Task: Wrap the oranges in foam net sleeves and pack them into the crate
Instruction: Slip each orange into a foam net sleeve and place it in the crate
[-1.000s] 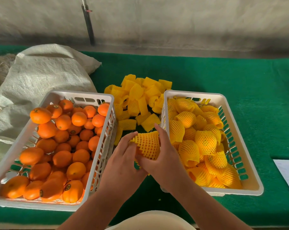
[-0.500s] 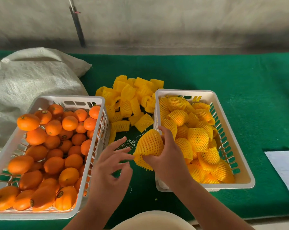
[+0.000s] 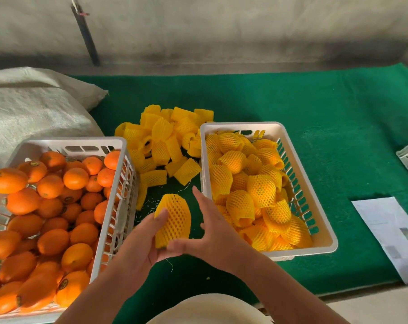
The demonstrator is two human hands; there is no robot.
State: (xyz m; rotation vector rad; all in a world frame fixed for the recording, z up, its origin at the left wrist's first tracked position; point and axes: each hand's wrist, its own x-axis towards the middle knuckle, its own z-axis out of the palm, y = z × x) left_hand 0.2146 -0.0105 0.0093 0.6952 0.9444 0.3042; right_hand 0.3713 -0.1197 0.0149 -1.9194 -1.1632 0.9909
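Sleeved orange (image 3: 173, 218) upright, long axis vertical.

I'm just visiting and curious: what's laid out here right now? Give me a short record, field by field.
Surface: green felt-covered table
Left crate: white slotted plastic crate heaped with bare oranges
Right crate: white plastic crate holding oranges wrapped in yellow foam net sleeves
Between crates: loose pile of empty yellow foam net sleeves
In hand: one net-sleeved orange, gripped by the left hand
Right hand: fingers straight, beside the sleeved orange
Also: grey woven sack; white paper sheet
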